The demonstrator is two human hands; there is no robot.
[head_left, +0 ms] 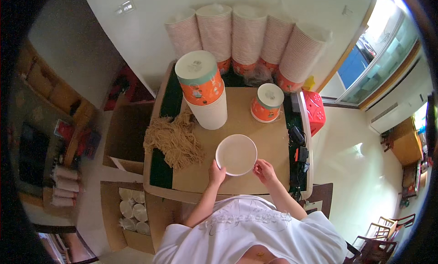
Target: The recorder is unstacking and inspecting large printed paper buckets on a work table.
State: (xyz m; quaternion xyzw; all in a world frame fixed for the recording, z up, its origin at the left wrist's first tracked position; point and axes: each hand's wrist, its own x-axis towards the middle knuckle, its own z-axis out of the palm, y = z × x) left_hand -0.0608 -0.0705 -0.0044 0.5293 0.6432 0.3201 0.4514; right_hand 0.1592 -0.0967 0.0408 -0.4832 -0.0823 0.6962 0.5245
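Note:
A white paper bucket (236,155) is held in front of me with its round mouth facing up. My left hand (217,173) grips its left side near the rim. At the right side of the rim, the fingers of my right hand (265,171) are pinched together; what is between them is too small to make out. Left of the bucket lies a loose heap of brown twine (175,138). Behind it, an upside-down stack of paper buckets (200,88) has an orange and green printed one on top. A shorter upside-down orange bucket (266,109) stands to the right.
Several tall nested bucket stacks (248,35) in clear wrap line the table's back, against the wall. Brown cardboard (191,179) covers much of the tabletop. Black cables (299,145) lie along the right edge, beside a red stool (314,111). An open carton (137,241) stands on the floor at left.

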